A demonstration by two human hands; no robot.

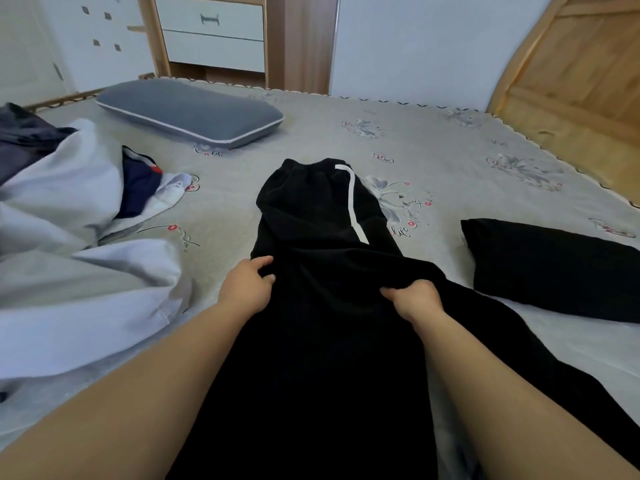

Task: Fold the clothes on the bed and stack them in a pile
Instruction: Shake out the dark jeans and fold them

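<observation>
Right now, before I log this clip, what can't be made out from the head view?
- Black trousers with a white side stripe: the leg ends run off the bottom edge.
- Left hand and right hand: fingertips buried in the black cloth, so the grip is partly hidden.
- Folded black garment: cut by the right edge; type unclear.
- Heap of white and navy clothes: cut by the left edge; separate pieces cannot be counted.

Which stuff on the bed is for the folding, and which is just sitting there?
For the folding:
black pants, held by the left hand and right hand
folded black cloth
heap of clothes

Just there:
grey pillow
drawers
headboard
</observation>
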